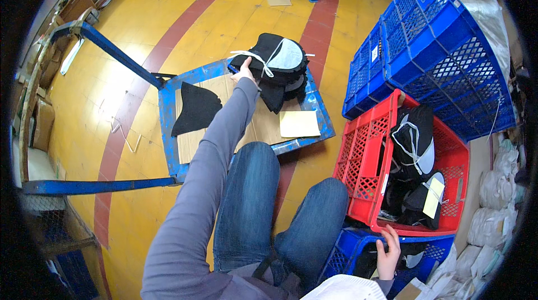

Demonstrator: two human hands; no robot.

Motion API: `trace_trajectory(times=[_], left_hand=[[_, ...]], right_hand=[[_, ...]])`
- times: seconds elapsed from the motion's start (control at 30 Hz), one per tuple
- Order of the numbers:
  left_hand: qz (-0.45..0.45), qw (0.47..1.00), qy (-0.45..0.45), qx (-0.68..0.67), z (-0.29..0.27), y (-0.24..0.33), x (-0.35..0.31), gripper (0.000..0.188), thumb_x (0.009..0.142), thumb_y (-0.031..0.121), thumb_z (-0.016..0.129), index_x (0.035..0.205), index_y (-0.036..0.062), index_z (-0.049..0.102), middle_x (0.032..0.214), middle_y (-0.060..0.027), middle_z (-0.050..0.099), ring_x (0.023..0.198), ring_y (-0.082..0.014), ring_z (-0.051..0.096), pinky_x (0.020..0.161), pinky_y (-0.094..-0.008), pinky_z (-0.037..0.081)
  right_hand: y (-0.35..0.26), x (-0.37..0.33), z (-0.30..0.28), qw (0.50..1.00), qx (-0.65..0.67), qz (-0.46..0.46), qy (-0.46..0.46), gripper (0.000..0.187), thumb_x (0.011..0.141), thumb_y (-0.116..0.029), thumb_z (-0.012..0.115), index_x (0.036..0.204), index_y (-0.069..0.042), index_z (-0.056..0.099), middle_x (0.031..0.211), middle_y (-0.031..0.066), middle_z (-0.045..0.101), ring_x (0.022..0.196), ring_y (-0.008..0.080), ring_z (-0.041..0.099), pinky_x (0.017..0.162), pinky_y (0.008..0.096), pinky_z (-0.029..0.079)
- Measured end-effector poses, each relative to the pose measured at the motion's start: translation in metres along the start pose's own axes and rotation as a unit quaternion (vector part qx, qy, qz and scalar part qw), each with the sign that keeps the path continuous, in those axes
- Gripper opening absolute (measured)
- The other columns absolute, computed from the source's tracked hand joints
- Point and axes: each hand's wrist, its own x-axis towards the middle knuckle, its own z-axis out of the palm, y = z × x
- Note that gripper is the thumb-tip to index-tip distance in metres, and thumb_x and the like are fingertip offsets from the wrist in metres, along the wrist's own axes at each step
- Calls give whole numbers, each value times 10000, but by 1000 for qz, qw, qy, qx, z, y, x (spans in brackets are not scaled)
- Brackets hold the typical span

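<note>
My left hand (pixel 245 71) reaches out over a low blue platform trolley (pixel 170 126) and grips the near left edge of a bundle of black fabric pieces (pixel 259 53). White string ties that bundle, and a pale rounded piece (pixel 288 53) lies on top. A small blue thing shows beside the fingers, too small to name. To the left, a separate black fabric piece (pixel 197 108) lies on the trolley's cardboard (pixel 190 146). A yellow paper (pixel 298 124) rests at its near right corner. My right hand (pixel 388 252) is open, holding nothing, fingertips close to the red crate's near rim (pixel 367 222).
Inside the red crate are tied black bundles (pixel 413 140) and a yellow slip (pixel 433 196). It sits above a blue crate (pixel 347 249). Stacked blue crates (pixel 414 48) stand behind it. White plastic-wrapped packs (pixel 493 205) line the right. The trolley's blue handle (pixel 117 53) rises at left.
</note>
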Motion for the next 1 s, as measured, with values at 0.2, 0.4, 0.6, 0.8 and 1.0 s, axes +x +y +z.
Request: trace_trajectory(times=[0.2, 0.4, 0.6, 0.8, 1.0], left_hand=[[-62, 941, -329, -46, -72, 33, -34, 203, 790, 287, 693, 915, 146, 617, 819, 4, 633, 594, -126, 495, 533, -272, 374], [-111, 943, -265, -166, -244, 14, -54, 296, 836, 329, 652, 1024, 102, 638, 986, -36, 671, 903, -196, 612, 795, -356, 480], [-16, 985, 64, 160, -407, 8, 45, 366, 715, 178, 761, 1029, 73, 605, 780, -69, 588, 670, -206, 541, 615, -333, 414], [250, 942, -172, 144, -252, -6, -39, 302, 849, 97, 630, 1149, 59, 623, 1005, -37, 659, 678, -54, 498, 589, -209, 415], [-51, 955, -243, 161, -124, -66, -42, 553, 761, 391, 753, 1160, 39, 604, 1036, -77, 659, 858, -169, 596, 785, -265, 447]], right_hand=[[-17, 15, 2, 999, -5, -34, -41, 288, 816, -45, 613, 1101, -1, 614, 1256, 175, 547, 1178, 327, 516, 1017, 388, 377], [12, 11, -7, 998, -26, -12, -53, 360, 825, -67, 615, 1177, -6, 577, 1297, 180, 517, 1222, 332, 478, 1038, 386, 355], [45, 33, 39, 997, -72, 24, -18, 855, 831, -278, 665, 1461, 6, 163, 1472, 227, 293, 1358, 377, 285, 1123, 440, 208], [24, 51, 47, 974, -218, -37, -43, 282, 762, -262, 718, 876, -14, 646, 824, 190, 652, 846, 325, 612, 894, 425, 388], [46, 58, 66, 975, -209, -74, 0, 274, 760, -264, 715, 806, -9, 626, 753, 192, 633, 782, 343, 610, 829, 431, 390]])
